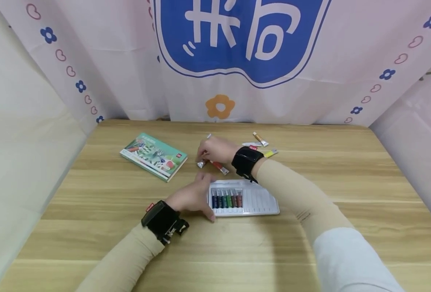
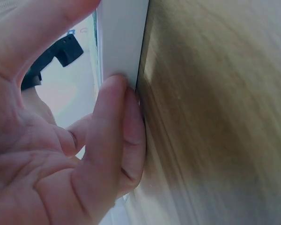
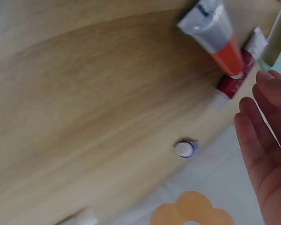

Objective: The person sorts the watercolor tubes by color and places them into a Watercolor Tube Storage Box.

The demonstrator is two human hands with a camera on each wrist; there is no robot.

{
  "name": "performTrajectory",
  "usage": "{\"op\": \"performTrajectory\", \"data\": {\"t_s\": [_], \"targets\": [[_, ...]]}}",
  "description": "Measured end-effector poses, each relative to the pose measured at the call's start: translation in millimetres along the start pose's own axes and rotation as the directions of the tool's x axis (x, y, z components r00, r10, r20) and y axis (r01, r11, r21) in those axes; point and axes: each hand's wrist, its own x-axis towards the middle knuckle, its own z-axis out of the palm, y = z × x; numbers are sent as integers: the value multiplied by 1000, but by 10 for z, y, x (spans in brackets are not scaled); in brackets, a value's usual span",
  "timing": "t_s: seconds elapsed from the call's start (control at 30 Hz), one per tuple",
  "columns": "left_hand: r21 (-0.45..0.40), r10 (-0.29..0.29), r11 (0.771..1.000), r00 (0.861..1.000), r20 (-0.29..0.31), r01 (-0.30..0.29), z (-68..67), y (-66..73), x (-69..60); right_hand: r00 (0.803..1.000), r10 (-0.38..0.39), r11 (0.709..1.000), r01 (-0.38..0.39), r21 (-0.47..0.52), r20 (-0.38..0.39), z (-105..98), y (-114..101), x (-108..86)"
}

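My left hand (image 1: 193,194) grips the left end of a white plastic paint tray (image 1: 261,200), thumb at its near corner and fingers along its side wall (image 2: 119,51). Several dark blue, green, brown and red paint tubes (image 1: 229,200) fill the tray's left half; its right-hand slots hold none. Beyond the tray, my right hand (image 1: 219,150) hovers over loose tubes with loosely bent fingers and nothing visible between them. Closest to those fingers is a dark red tube (image 3: 236,79), beside an orange-red tube (image 3: 225,54). A tube with a white cap (image 3: 185,149) lies farther back.
A green illustrated box (image 1: 155,156) lies at the left of the wooden table (image 1: 128,211). Behind the right wrist are a gold tube (image 1: 260,139), a whitish tube (image 1: 251,144) and a yellow tube (image 1: 271,153). A printed white curtain (image 1: 128,81) hangs behind the table.
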Motion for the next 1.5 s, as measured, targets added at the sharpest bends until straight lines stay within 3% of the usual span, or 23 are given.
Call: {"op": "performTrajectory", "data": {"t_s": [0.3,0.5,0.67,0.73,0.8,1.0,1.1,1.2,1.4,1.5], "targets": [[-25,11,1000,1000,-16,-12,8,20,5,998,59,997,-57,49,-38,-31,170,-23],[-15,-15,1000,1000,-16,15,17,32,0,983,156,986,-148,83,-99,-73,523,-211],[-8,-29,1000,999,-13,29,7,71,19,964,208,978,-203,44,-168,-208,812,-448],[-11,-31,999,999,-13,31,1,84,31,945,253,967,-254,21,-208,-282,908,-554],[-12,-29,999,999,-15,29,-8,96,46,910,342,939,-338,57,-234,-352,1008,-657],[1,-26,1000,1000,-17,26,-38,110,87,765,601,795,-542,272,-233,-500,1230,-897],[1,-21,1000,1000,-22,21,-34,111,92,717,661,739,-572,354,-221,-519,1227,-949],[-4,-19,1000,999,-26,18,-17,109,75,688,695,703,-590,397,-209,-488,1209,-967],[-2,-37,999,999,-23,37,29,73,10,681,708,692,-618,374,-186,-335,1229,-953],[-3,-40,999,999,-32,40,31,57,-8,665,723,676,-626,389,-188,-283,1221,-943]]}}
